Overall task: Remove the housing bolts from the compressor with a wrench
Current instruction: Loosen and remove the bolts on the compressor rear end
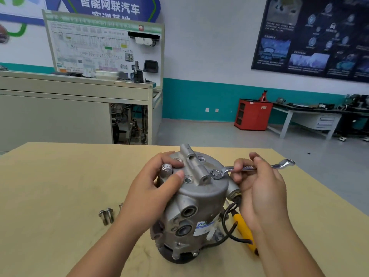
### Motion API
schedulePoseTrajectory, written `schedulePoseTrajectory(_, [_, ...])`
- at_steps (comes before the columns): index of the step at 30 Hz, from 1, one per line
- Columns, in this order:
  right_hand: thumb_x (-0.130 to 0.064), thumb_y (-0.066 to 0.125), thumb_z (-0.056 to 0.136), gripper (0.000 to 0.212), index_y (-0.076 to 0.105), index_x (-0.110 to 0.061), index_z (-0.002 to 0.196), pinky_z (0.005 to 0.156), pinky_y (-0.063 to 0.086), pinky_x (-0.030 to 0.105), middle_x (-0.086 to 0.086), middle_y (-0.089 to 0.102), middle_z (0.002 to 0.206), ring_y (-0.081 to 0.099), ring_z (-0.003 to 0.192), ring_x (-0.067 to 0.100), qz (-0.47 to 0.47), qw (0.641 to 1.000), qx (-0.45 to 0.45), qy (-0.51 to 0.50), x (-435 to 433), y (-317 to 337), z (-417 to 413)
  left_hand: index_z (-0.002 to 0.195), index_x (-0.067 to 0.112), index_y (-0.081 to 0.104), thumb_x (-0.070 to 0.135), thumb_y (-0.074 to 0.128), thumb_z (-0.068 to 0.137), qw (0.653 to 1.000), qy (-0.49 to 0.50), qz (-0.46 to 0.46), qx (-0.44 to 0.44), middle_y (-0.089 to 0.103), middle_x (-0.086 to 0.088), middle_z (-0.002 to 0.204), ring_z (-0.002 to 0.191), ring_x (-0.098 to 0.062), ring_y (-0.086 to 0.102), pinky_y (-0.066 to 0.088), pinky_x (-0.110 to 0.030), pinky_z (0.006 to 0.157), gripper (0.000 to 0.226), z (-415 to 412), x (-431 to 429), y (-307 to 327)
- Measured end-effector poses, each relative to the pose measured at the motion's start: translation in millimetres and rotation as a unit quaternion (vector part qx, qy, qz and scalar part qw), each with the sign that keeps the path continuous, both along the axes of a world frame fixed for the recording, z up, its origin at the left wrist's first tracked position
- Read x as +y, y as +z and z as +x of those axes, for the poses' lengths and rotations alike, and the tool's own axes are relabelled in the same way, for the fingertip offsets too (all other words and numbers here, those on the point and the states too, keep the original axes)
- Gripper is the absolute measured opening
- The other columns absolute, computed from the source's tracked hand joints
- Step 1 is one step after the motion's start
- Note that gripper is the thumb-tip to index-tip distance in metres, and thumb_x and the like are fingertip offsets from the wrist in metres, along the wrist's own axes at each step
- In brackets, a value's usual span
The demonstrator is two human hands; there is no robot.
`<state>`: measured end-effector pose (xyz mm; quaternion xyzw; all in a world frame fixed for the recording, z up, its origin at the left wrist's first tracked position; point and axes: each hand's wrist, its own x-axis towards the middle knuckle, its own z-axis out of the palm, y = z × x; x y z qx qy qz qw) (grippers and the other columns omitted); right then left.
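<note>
Standing upright on the table (60,176), the compressor (191,196) is gripped near its top by the left hand (151,188), fingers curled round the housing, while the right hand (259,188) pinches the wrench (246,167), its open end seated on a bolt (215,173) (loose bolts (105,215) lie left of it).

Automotive training workshop, wiring-diagram training board (103,47) on a cabinet, red tool cabinet (253,114), cluttered workbench (311,114)
</note>
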<state>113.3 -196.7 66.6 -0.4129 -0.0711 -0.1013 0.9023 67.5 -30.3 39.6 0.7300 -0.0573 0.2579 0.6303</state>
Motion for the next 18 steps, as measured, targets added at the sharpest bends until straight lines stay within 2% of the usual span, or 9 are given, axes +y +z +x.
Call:
schedulePoseTrajectory(2, [-0.008,0.028,0.099,0.019,0.043,-0.013,0.088,0.043,0.031,0.021,0.003,0.049,0.046,0.037,0.039,0.012,-0.011,1.000,0.022,-0.004,1.4,1.9,5.5,0.083,0.035,0.062,0.036,0.057,0.075,1.000,0.010,-0.005,-0.013,0.062,0.022,0.085,0.073,-0.002,0.058,0.041,-0.014,0.062,0.010,2.6,-3.1,-2.8])
schedulePoseTrajectory(5, [-0.008,0.028,0.098,0.020,0.042,-0.013,0.085,0.040,0.028,0.019,0.000,0.044,0.044,0.033,0.038,0.012,-0.023,0.999,0.044,-0.004,2.2,3.6,10.3,0.082,0.034,0.061,0.037,0.055,0.075,1.000,0.004,-0.017,-0.026,0.064,0.014,0.102,0.092,-0.012,0.062,0.045,-0.028,0.076,0.010,4.9,-5.1,-4.1])
schedulePoseTrajectory(8, [-0.016,0.030,0.102,0.024,0.042,-0.014,0.082,0.038,0.029,0.016,-0.003,0.042,0.043,0.034,0.036,0.009,-0.035,0.995,0.077,0.046,0.5,7.8,16.6,0.078,0.033,0.061,0.035,0.054,0.074,0.999,-0.008,-0.024,-0.033,0.064,0.015,0.107,0.100,-0.012,0.061,0.045,-0.032,0.081,0.008,7.3,-4.4,-3.2])
schedulePoseTrajectory(10, [-0.026,0.031,0.103,0.028,0.043,-0.014,0.081,0.043,0.036,0.020,-0.001,0.046,0.045,0.041,0.039,0.010,-0.033,0.993,0.085,0.078,-2.5,11.2,19.7,0.077,0.032,0.060,0.028,0.052,0.076,0.999,-0.013,-0.026,-0.038,0.064,0.013,0.106,0.101,-0.011,0.060,0.043,-0.030,0.081,0.009,8.6,-4.4,-3.5])
schedulePoseTrajectory(12, [-0.033,0.030,0.103,0.035,0.046,-0.012,0.080,0.056,0.043,0.026,0.002,0.050,0.047,0.050,0.047,0.014,-0.020,0.993,0.077,0.088,-5.5,12.9,23.3,0.077,0.031,0.061,0.026,0.052,0.075,0.998,-0.015,-0.033,-0.043,0.064,0.012,0.108,0.104,-0.011,0.060,0.042,-0.031,0.084,0.010,9.9,-4.7,-3.6])
schedulePoseTrajectory(14, [-0.036,0.029,0.103,0.039,0.047,-0.011,0.079,0.060,0.041,0.029,0.003,0.052,0.048,0.051,0.049,0.015,-0.031,0.990,0.084,0.108,-5.6,12.0,28.4,0.076,0.031,0.061,0.024,0.052,0.075,0.998,-0.020,-0.041,-0.044,0.064,0.013,0.111,0.107,-0.011,0.060,0.043,-0.033,0.088,0.011,10.6,-4.4,-3.5])
schedulePoseTrajectory(16, [-0.034,0.031,0.103,0.037,0.048,-0.011,0.078,0.059,0.035,0.029,0.002,0.054,0.050,0.049,0.049,0.014,-0.096,0.984,0.095,0.114,-1.7,9.2,38.4,0.075,0.030,0.061,0.024,0.052,0.074,0.998,-0.025,-0.047,-0.044,0.065,0.014,0.110,0.105,-0.011,0.060,0.044,-0.031,0.084,0.011,10.9,-4.0,-3.5])
schedulePoseTrajectory(18, [-0.031,0.039,0.102,0.033,0.050,-0.012,0.077,0.056,0.032,0.028,0.001,0.052,0.054,0.044,0.050,0.012,-0.230,0.965,0.091,0.089,4.5,9.2,50.2,0.075,0.030,0.061,0.024,0.052,0.074,0.997,-0.029,-0.049,-0.042,0.065,0.016,0.107,0.099,-0.009,0.062,0.042,-0.027,0.078,0.011,11.5,-3.4,-3.6])
